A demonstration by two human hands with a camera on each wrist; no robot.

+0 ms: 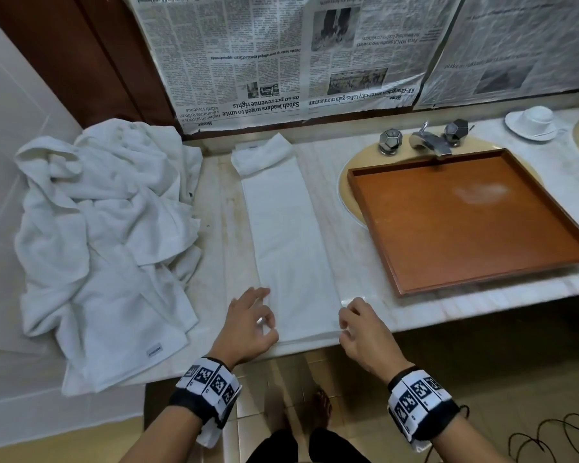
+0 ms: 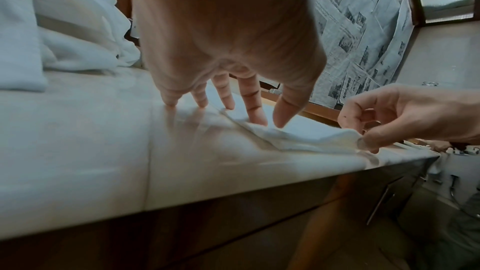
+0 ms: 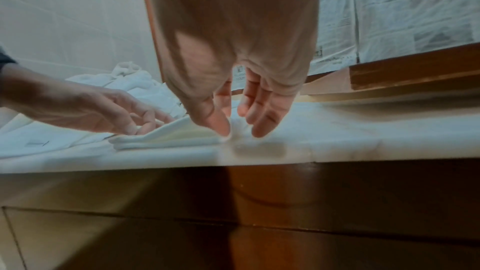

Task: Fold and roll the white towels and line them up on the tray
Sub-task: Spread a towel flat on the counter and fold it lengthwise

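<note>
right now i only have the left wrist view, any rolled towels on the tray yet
Observer: None. The head view shows the tray with no towels in it.
Operator: ok where does the tray sit
Observer: Over the sink, to the right of the folded towel and apart from it.
Operator: is the towel flat all the way up
Observer: Not quite. Its far end, by the wall, is folded back and rumpled.
</note>
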